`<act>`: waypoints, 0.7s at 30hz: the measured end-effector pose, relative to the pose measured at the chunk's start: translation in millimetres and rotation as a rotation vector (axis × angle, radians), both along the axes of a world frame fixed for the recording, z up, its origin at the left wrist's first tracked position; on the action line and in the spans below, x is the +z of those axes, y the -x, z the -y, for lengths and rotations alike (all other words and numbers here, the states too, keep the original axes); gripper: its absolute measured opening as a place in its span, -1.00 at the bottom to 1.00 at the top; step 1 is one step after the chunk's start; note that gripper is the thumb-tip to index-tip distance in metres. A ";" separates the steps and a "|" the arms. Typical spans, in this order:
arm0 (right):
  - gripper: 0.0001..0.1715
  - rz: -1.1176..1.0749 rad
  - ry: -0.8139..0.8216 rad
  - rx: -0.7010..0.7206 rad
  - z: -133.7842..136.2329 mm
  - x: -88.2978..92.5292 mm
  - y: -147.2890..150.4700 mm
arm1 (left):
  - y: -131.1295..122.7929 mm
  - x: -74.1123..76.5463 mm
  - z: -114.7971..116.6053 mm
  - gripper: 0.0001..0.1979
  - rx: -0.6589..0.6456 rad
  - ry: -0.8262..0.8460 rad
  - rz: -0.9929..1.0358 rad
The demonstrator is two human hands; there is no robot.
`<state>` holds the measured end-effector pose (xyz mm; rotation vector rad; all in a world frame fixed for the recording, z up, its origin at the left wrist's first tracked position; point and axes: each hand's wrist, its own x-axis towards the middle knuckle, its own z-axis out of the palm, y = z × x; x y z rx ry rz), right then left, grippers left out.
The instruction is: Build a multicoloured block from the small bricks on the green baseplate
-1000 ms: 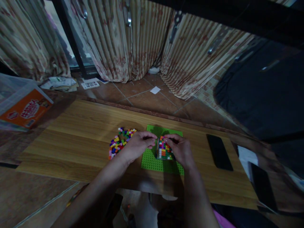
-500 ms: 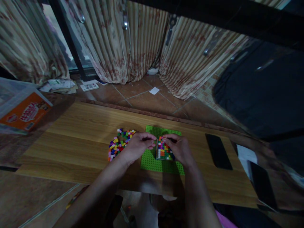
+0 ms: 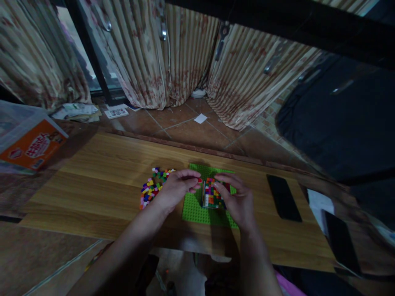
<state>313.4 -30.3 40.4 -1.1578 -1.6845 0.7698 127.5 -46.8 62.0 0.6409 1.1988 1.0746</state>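
Two bare hands over the worktop (image 3: 92, 176). Left hand (image 3: 176, 189): fingers pinching a small red brick (image 3: 200, 181). Right hand (image 3: 238, 199): thumb and fingers parted over the right side of the multicoloured brick block (image 3: 211, 198); contact unclear. Block sits on green baseplate (image 3: 194, 211). Loose bricks (image 3: 148, 191) beside left hand. Beyond worktop: white paper (image 3: 200, 118) on floor, then striped curtains (image 3: 185, 57).

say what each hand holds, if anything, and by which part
Left hand: apparently a small red brick, pinched at the fingertips; gripped part unclear. Right hand: at the block build; any hold unclear.
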 end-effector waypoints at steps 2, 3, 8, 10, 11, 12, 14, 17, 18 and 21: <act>-0.85 0.013 -0.031 0.053 3.7 0.4 5.3 | 0.8 -1.7 0.6 -0.80 -0.019 0.003 0.037; -0.84 0.024 -0.040 0.071 4.7 -0.4 7.8 | 0.8 -2.6 1.0 -0.79 -0.031 0.003 0.057; -0.85 0.035 -0.050 0.107 5.8 -4.8 14.5 | -3.4 -5.1 2.4 -0.74 -0.079 -0.022 0.152; -0.87 0.030 -0.049 0.100 5.1 -4.0 12.4 | -6.4 -5.6 2.2 -0.71 -0.084 -0.025 0.161; -0.88 0.027 -0.048 0.092 4.3 -3.3 9.9 | -7.9 -6.1 2.0 -0.70 -0.081 -0.025 0.148; -0.89 0.021 -0.047 0.074 3.1 -2.7 6.6 | -9.2 -7.0 1.7 -0.70 -0.075 -0.026 0.119; -0.90 0.001 -0.045 0.002 -0.6 -2.5 -2.3 | -11.2 -10.2 0.9 -0.70 -0.055 -0.033 0.001; -0.91 -0.010 -0.038 -0.106 -7.2 -5.8 -15.6 | -12.1 -18.3 0.0 -0.66 -0.064 -0.086 -0.269; -0.90 0.002 -0.030 -0.119 -9.0 -7.7 -18.4 | -12.1 -21.1 0.0 -0.63 -0.092 -0.116 -0.358; -0.87 0.064 0.027 -0.102 -12.2 -13.2 -19.0 | -13.1 -27.0 1.3 -0.55 -0.208 -0.196 -0.561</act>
